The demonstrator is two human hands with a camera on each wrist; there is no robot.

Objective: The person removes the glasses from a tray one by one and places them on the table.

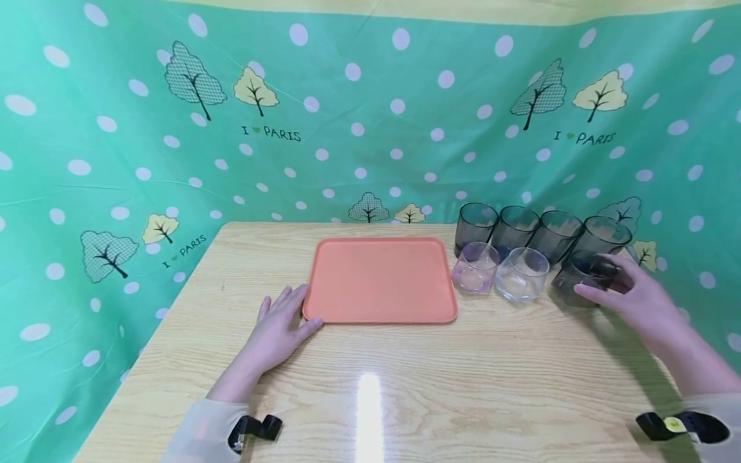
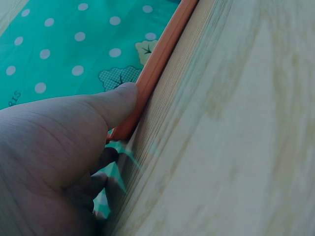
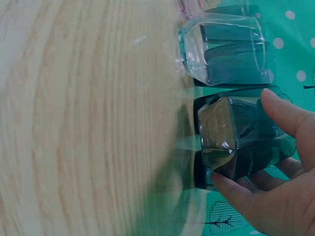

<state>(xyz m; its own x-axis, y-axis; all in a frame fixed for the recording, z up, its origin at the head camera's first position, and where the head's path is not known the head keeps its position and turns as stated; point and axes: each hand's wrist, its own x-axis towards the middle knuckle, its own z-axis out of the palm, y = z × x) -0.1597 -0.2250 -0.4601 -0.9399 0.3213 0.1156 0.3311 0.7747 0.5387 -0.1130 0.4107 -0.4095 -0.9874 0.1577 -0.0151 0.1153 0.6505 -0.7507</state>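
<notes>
A pink rectangular tray lies flat on the wooden table. My left hand rests at its front left corner, fingers extended along the left side and the thumb against the front rim; the left wrist view shows that thumb touching the tray's edge. On the right, my right hand holds a dark faceted glass between thumb and fingers. The glass is at the right end of the front row, beside a clear glass. Some of its fingers are partly hidden behind the glass.
Several tall grey glasses stand in a row at the back right. In front of them, a pinkish clear glass stands close to the tray's right edge. A green patterned cloth hangs behind the table.
</notes>
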